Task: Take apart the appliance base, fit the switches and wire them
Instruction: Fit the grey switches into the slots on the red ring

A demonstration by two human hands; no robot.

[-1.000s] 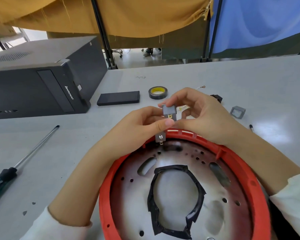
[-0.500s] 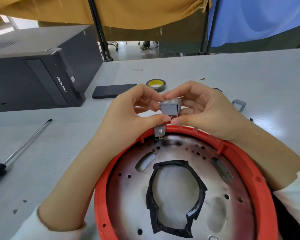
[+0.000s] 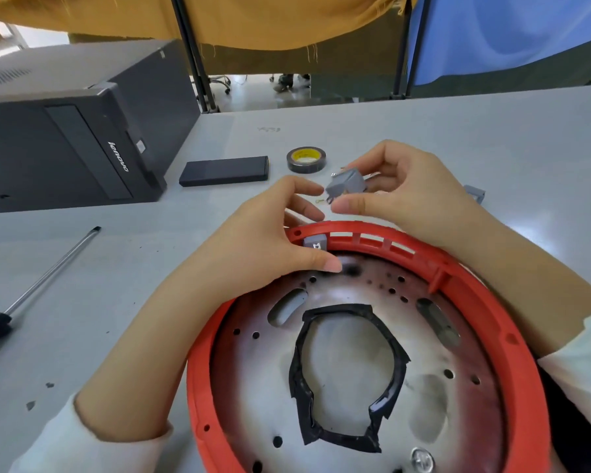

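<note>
The second grey switch, which both my hands were holding a moment ago, is now being pinched only by my right hand above the red base, while my left hand is pressing the rim beside the fitted switch, so seating comes next.

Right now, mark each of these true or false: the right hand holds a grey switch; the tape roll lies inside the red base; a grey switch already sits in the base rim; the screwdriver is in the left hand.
1. The right hand holds a grey switch: true.
2. The tape roll lies inside the red base: false; it lies on the table beyond the base.
3. A fitted switch already sits in the base rim: true.
4. The screwdriver is in the left hand: false; it lies on the table, and the left hand rests on the rim.
</note>
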